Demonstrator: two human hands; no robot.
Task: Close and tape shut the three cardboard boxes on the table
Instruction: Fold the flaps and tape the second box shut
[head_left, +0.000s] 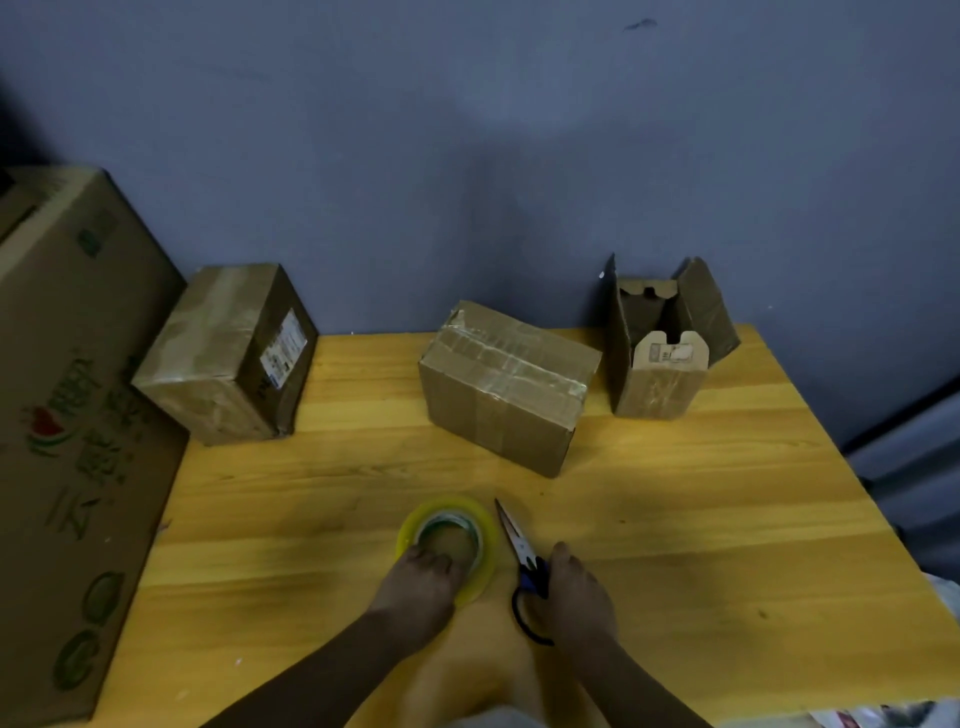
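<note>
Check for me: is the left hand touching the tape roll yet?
Touching. The head view shows the left hand lying over the near rim of the tape roll, fingertips reaching into its centre hole, with no gap between them.

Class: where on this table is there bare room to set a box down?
Bare wood lies between the left box and middle box, and along the right edge below the open box. It is crowded near the front, around the tape roll, scissors and both hands.
</note>
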